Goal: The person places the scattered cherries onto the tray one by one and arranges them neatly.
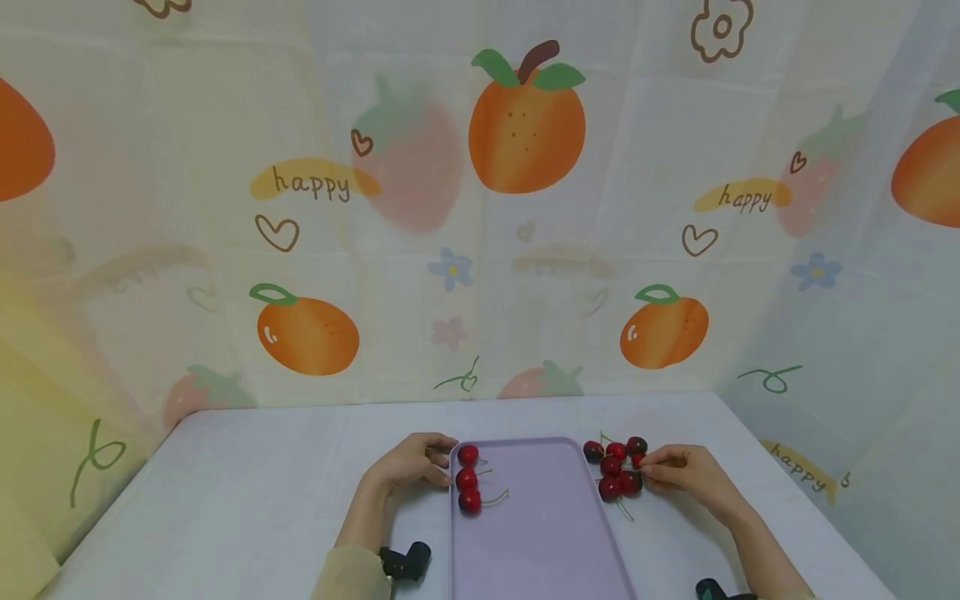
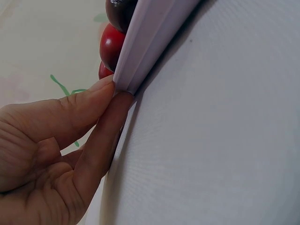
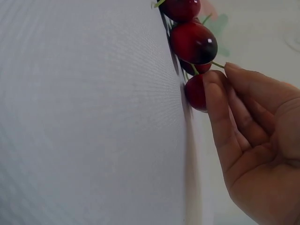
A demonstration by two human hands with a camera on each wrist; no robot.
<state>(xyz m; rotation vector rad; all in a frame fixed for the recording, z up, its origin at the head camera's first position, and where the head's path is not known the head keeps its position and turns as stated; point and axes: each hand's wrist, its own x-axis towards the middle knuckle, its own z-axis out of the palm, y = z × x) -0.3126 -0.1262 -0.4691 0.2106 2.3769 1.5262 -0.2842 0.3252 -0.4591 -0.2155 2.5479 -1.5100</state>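
A lilac tray lies on the white table. My left hand is at its left edge, and in the left wrist view the thumb and a finger pinch the tray's rim. Three red cherries with stems sit in a column on the tray, just inside that edge. To the right of the tray several dark red cherries are heaped together. My right hand is at the heap's right side, its thumb and index finger pinching a cherry by its thin stem. Its fingertips partly hide another cherry.
The white tabletop stretches to both sides of the tray. Behind it hangs a cloth printed with fruit. A black wrist device is on the left wrist, and another shows by the right forearm.
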